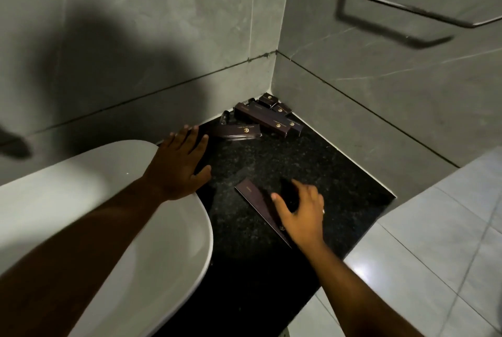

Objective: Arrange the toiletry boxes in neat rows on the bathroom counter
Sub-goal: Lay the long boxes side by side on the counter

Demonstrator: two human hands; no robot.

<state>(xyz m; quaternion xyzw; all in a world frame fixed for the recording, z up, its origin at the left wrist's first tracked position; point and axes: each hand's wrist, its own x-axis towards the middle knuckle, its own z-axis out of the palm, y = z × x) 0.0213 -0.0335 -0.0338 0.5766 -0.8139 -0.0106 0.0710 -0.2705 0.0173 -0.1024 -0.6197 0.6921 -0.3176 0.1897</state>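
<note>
One long dark-brown cardboard box (256, 202) lies under my right hand (301, 214), fingers (282, 207) spread over it, its long axis running from beyond my fingertips back to my wrist; left hand (179, 165) flat, empty.

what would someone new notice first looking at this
Most striking is the jumble of dark toiletry boxes piled in the far corner of the black counter, where the two grey walls meet. Nearer, the right hand rests on one long box lying askew, apart from the pile, while the left hand lies open and flat at the rim of the white basin.
</note>
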